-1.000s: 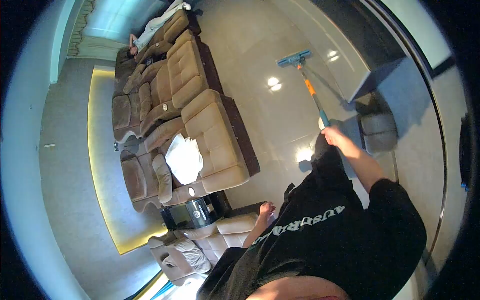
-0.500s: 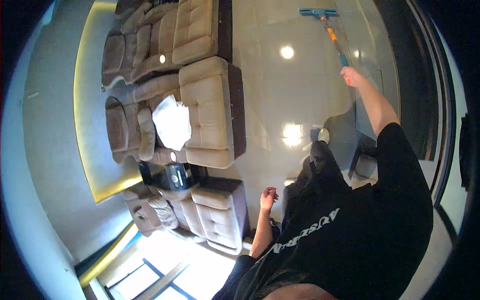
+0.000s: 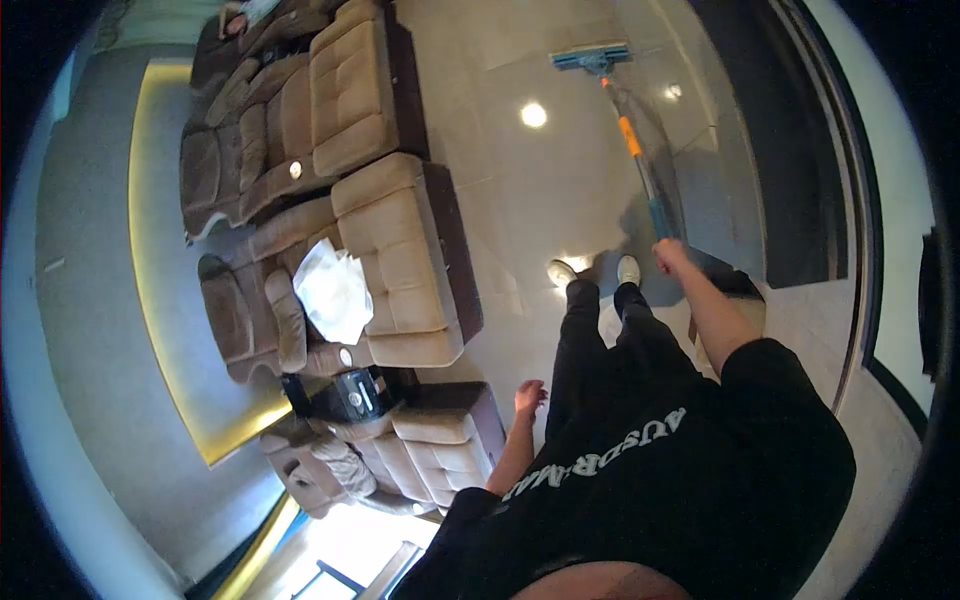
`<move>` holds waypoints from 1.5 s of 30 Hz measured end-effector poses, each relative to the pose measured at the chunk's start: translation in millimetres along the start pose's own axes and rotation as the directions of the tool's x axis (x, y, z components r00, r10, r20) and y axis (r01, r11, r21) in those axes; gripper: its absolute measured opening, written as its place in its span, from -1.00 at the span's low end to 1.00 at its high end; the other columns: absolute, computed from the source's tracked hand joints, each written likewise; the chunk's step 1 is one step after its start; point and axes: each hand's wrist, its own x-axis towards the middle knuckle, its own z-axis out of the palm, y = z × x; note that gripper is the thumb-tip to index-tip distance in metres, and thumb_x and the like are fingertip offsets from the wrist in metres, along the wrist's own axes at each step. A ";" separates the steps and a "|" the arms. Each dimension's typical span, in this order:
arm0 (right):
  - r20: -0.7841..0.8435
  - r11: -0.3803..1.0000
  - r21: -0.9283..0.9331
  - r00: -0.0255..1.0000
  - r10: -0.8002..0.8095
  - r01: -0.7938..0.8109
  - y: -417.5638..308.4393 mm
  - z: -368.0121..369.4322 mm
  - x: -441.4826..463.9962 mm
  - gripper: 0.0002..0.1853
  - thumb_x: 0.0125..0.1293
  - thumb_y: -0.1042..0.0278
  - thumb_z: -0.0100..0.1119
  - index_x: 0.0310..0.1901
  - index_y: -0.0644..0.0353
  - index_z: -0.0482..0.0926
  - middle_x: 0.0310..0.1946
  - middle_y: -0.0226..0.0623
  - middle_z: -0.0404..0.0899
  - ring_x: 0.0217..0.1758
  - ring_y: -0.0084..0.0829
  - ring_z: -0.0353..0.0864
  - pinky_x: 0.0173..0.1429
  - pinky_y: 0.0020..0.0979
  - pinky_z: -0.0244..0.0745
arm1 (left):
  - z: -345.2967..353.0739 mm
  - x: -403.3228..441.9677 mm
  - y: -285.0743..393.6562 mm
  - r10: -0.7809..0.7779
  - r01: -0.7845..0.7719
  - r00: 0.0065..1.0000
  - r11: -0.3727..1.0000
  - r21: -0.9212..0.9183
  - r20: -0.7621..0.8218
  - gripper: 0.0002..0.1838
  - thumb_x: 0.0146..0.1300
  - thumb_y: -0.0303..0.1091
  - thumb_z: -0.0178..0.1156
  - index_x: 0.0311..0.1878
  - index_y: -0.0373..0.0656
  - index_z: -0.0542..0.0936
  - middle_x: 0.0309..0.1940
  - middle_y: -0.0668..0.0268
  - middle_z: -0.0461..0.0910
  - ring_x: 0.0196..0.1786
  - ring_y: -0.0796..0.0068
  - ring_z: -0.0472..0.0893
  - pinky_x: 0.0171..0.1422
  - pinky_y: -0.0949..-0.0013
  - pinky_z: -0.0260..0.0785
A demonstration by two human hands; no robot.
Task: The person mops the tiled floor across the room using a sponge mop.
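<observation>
My right hand (image 3: 668, 255) is closed around the teal grip at the near end of a mop (image 3: 628, 135). The mop's handle has an orange section and slants away from me over the floor. Its wide, flat blue mop head (image 3: 592, 58) rests on the glossy tiles, ahead of my feet. My left hand (image 3: 530, 397) hangs at my side near the closest sofa seat, its fingers loosely bent and apart, holding nothing.
Brown tufted sofas (image 3: 395, 260) line the left side. White papers or cloths (image 3: 334, 292) lie on one, beside a black console (image 3: 358, 395). Part of a person (image 3: 240, 18) shows on the far sofa. A dark raised strip (image 3: 795, 150) borders the floor (image 3: 500, 150) on the right.
My right hand has come back closer to my body, drawing the mop head a little nearer. Both my shoes now show side by side. My left hand stays low at my side.
</observation>
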 end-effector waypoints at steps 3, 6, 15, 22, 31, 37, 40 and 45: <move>-0.015 0.995 -0.102 1.000 0.005 -0.007 31.2 -14.4 -55.7 -0.83 -0.01 0.37 0.08 -0.61 0.22 0.35 -0.81 -0.32 0.30 -0.86 -0.46 0.24 -0.81 -0.38 0.08 | 1.6 41.1 54.4 -0.019 0.016 0.999 0.994 0.105 0.029 -0.80 0.10 -0.20 0.04 -0.26 -0.06 0.50 -0.59 0.33 0.50 -0.54 0.53 0.49 -0.55 0.49 0.28; 0.014 0.993 0.074 0.995 0.096 -0.097 60.9 -29.3 -95.8 -0.82 0.00 0.37 0.08 -0.60 0.20 0.31 -0.82 -0.36 0.26 -0.87 -0.50 0.20 -0.82 -0.44 0.03 | 0.7 94.3 106.1 0.032 -0.060 0.989 0.979 0.197 0.143 -0.79 0.05 -0.26 0.03 -0.28 -0.13 0.52 -0.61 0.26 0.52 -0.67 0.52 0.47 -0.68 0.46 0.28; 0.056 0.958 0.018 0.957 0.284 -0.285 60.8 -23.1 -197.1 -0.80 0.04 0.32 0.10 -0.61 0.10 0.30 -0.80 -0.44 0.22 -0.83 -0.64 0.15 -0.79 -0.57 0.01 | -19.3 154.4 298.1 0.392 -0.422 0.900 0.894 0.153 0.190 -0.80 0.08 -0.24 0.04 -0.30 -0.14 0.47 -0.65 0.29 0.47 -0.64 0.51 0.44 -0.60 0.46 0.23; -0.183 0.975 -0.155 0.975 0.129 -0.158 79.4 17.7 -129.9 -0.83 -0.02 0.37 0.08 -0.63 0.21 0.35 -0.82 -0.31 0.25 -0.82 -0.42 0.25 -0.75 -0.33 0.15 | -80.6 159.2 311.4 0.294 -0.301 0.948 0.952 0.047 0.120 -0.87 0.05 -0.34 0.00 -0.36 -0.13 0.48 -0.63 0.31 0.47 -0.61 0.51 0.46 -0.60 0.49 0.25; -0.229 0.989 -0.089 0.969 0.098 -0.121 -92.6 -13.9 -3.3 -0.80 -0.05 0.33 0.08 -0.59 0.33 0.45 -0.79 -0.16 0.39 -0.80 -0.27 0.42 -0.73 -0.23 0.31 | -72.3 147.0 347.7 -0.039 0.030 0.998 0.984 0.176 0.048 -0.83 0.03 -0.27 0.04 -0.35 -0.12 0.50 -0.62 0.31 0.49 -0.65 0.51 0.48 -0.62 0.47 0.27; -0.246 0.960 -0.263 0.969 0.028 -0.095 -310.6 -54.6 77.8 -0.79 -0.08 0.39 -0.06 -0.69 0.37 0.42 -0.79 -0.06 0.41 -0.77 -0.21 0.46 -0.69 -0.24 0.39 | 6.4 170.5 464.4 0.032 -0.045 0.997 0.981 0.188 0.072 -0.81 0.07 -0.30 0.04 -0.31 -0.20 0.48 -0.64 0.27 0.48 -0.65 0.47 0.47 -0.63 0.46 0.29; -0.186 0.953 -0.300 0.983 -0.009 -0.048 -407.1 -68.0 141.4 -0.81 -0.08 0.43 -0.08 -0.71 0.33 0.39 -0.81 -0.11 0.38 -0.79 -0.24 0.43 -0.73 -0.25 0.30 | 71.2 143.3 566.7 0.232 -0.248 0.966 0.956 0.158 0.116 -0.89 0.12 -0.31 0.04 -0.39 -0.13 0.43 -0.67 0.36 0.42 -0.67 0.61 0.40 -0.67 0.58 0.19; -0.153 0.971 -0.231 0.984 -0.090 0.053 -547.4 -71.0 175.1 -0.83 -0.07 0.44 -0.08 -0.72 0.27 0.32 -0.83 -0.24 0.28 -0.84 -0.39 0.27 -0.79 -0.35 0.11 | 127.7 85.3 669.3 0.470 -0.489 0.862 0.870 0.067 0.192 -0.84 0.18 -0.32 -0.01 -0.21 -0.14 0.46 -0.59 0.40 0.45 -0.54 0.65 0.44 -0.49 0.58 0.23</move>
